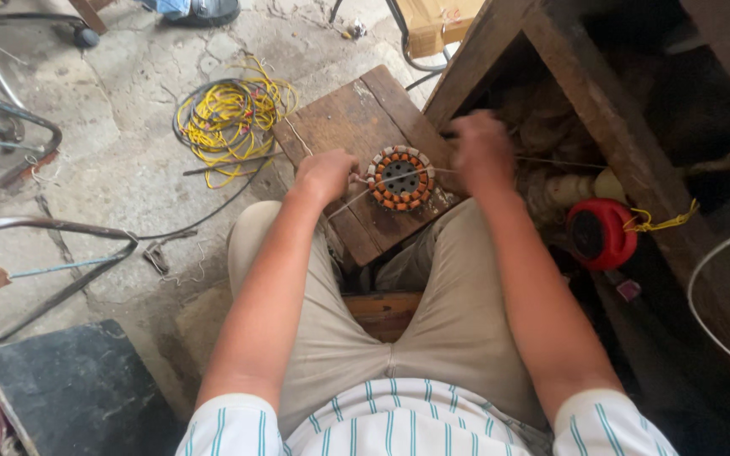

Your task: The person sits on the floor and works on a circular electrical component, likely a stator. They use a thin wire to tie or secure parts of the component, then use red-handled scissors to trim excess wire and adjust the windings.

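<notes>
A round motor stator [400, 178] with orange copper coils and white sleeves lies on a small dark wooden stool [348, 127] between my knees. My left hand [324, 175] rests at the stator's left side, fingers closed on a thin white cord that runs across it. My right hand [482, 150] is blurred just right of the stator, pinching the same thin cord, which stretches away to the right.
A tangle of yellow and black wire [228, 116] lies on the concrete floor left of the stool. A wooden bench frame [568, 59] stands at right, with a red round object [599, 233] and clutter under it. Metal tube frames [52, 253] lie at left.
</notes>
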